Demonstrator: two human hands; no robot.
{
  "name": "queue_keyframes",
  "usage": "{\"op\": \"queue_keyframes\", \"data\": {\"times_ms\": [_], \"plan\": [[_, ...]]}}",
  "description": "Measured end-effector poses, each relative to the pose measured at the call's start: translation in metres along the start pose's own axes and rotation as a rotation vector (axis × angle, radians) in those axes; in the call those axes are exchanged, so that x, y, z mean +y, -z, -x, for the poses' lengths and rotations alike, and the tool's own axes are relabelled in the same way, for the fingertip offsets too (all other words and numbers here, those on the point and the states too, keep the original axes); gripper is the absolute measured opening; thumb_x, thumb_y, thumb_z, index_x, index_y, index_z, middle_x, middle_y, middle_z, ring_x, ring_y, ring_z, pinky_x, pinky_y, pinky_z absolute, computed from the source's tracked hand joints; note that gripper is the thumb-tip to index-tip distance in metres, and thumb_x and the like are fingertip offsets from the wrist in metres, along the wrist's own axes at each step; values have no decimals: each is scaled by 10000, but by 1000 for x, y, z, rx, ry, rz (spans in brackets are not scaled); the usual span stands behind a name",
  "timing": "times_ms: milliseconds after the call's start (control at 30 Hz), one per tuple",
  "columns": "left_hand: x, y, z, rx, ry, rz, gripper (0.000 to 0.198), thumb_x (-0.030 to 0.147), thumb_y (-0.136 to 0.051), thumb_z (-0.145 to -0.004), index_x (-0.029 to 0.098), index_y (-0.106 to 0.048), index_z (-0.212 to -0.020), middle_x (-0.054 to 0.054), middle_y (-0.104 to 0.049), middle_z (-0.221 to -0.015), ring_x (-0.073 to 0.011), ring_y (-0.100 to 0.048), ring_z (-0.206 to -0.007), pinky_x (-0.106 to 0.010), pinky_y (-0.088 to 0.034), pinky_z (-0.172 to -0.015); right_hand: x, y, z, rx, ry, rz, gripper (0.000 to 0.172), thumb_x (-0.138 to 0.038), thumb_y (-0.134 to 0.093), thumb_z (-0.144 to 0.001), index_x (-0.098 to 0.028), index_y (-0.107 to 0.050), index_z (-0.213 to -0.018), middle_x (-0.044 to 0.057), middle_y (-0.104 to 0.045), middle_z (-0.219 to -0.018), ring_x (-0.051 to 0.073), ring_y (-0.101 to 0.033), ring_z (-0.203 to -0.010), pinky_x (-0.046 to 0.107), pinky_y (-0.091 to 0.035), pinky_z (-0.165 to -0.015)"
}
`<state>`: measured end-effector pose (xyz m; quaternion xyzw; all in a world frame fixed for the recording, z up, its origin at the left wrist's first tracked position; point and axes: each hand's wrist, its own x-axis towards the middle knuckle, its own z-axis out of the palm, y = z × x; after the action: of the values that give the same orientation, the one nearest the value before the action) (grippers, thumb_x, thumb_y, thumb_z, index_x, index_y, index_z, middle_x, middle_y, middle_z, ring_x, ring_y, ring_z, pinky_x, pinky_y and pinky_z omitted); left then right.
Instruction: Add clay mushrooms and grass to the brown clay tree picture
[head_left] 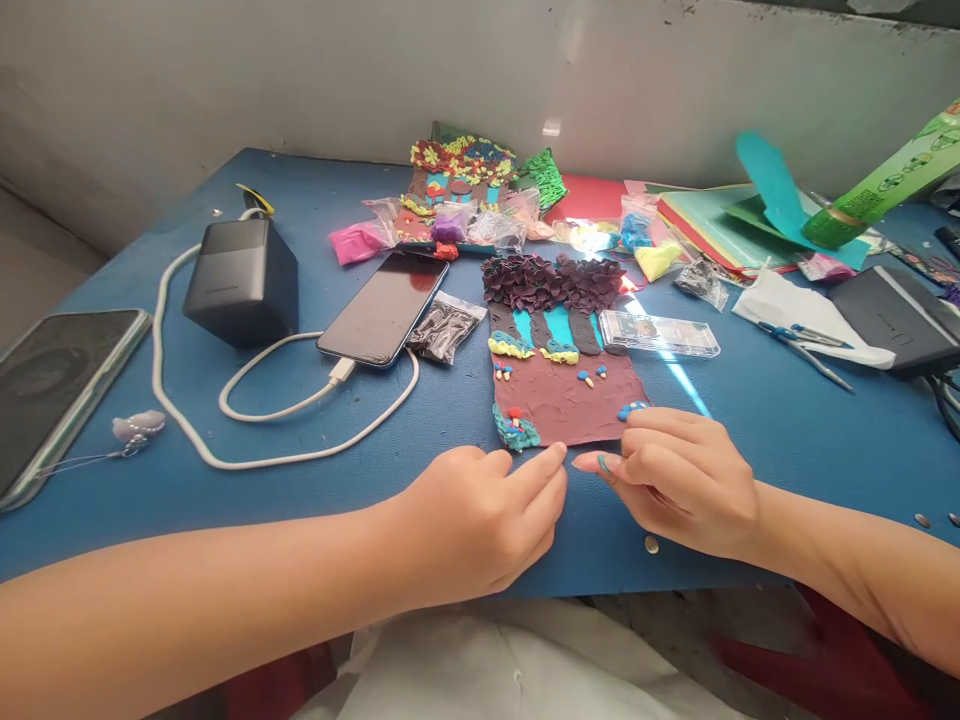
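Note:
A clay picture (566, 395) lies flat on the blue table, with dark ruffled treetops, dark trunks over bright blue, and a maroon ground dotted with small blue mushrooms. My left hand (499, 515) rests at its lower edge, fingers curled together and fingertips near the border; the thumb is hidden, so I cannot see if anything is held. Close to the lower right corner, my right hand (682, 480) is closed in a pinch, with a small curl of teal clay (603, 464) at the thumb and fingertip. Blue clay with pale dots (631, 410) sits at that corner, partly behind the fingers.
Left of the picture are a phone (384, 308) on a white cable, a black power bank (241, 280) and another phone (64, 395). A clear plastic case (660, 333) touches the picture's right side. Clay packets (362, 240), another clay picture (457, 170) and pens (806, 345) lie beyond.

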<state>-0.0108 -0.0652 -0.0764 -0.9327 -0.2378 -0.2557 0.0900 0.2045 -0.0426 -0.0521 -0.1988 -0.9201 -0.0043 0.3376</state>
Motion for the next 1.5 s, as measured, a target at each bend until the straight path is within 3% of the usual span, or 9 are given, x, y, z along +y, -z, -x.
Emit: {"op": "queue_keyframes", "data": {"times_ms": [133,233,333,467,600,833,1033,1500], "plan": [[-1,5,-3,-31,-15,3,304,186,-431,-917,98,-715,-981,-88,-739,-1102,-135,-611,-519,-287,-456,-385,-1,0,1,6,-66,-104,297,-7,-545,-870,-221,-381,-744,-60,-367,-549,108,-282,-512,259,-242,-492],[0,7,-4,-45,-14,3,289,179,-452,-907,93,-719,-978,-90,-738,-1105,-140,-635,-531,-280,-470,-385,-2,-1,1,22,-201,-184,210,-54,-605,-867,-198,-466,-804,-41,-463,-596,103,-410,-554,232,-354,-516],[1,8,-4,-47,-15,-6,275,176,-468,-902,88,-718,-973,-103,-733,-1108,-147,-635,-521,-283,-475,-380,-2,-2,-1,8,-243,-166,122,-115,-631,-874,-177,-540,-925,1,-561,-699,120,-528,-659,242,-467,-607],[2,7,-3,-46,-16,-17,274,169,-466,-902,91,-721,-965,-113,-728,-1109,-156,-633,-508,-288,-472,-372,-2,-1,-2,-34,-224,-89,276,-245,-610,-910,-150,-540,-1160,79,-638,-908,163,-597,-819,291,-524,-720],[3,7,-3,-41,-10,-16,277,167,-472,-898,83,-724,-977,-122,-718,-1128,-163,-648,-521,-288,-467,-361,-2,2,-1,-91,-216,-60,346,-304,-499,-963,-116,-507,-1253,99,-618,-920,180,-581,-828,317,-520,-709],[6,10,-1,28,-32,-81,259,177,-520,-889,38,-738,-898,-164,-745,-1003,-171,-655,-504,-280,-474,-354,-2,-3,4,-226,-110,67,399,-360,-411,-986,-58,-553,-1205,86,-604,-798,180,-523,-692,338,-439,-621],[8,10,-1,39,-35,-93,262,177,-524,-886,34,-743,-868,-171,-751,-967,-175,-654,-493,-279,-472,-348,-3,-6,3,-242,-86,83,337,-291,-416,-985,-51,-568,-1165,71,-607,-756,164,-523,-662,319,-400,-613],[8,13,0,88,23,-123,244,175,-548,-860,35,-741,-805,-183,-757,-903,-188,-680,-528,-273,-504,-391,-6,-9,2,-285,-97,84,389,-302,-405,-989,-5,-549,-1193,80,-622,-769,182,-546,-684,337,-390,-628]]}}
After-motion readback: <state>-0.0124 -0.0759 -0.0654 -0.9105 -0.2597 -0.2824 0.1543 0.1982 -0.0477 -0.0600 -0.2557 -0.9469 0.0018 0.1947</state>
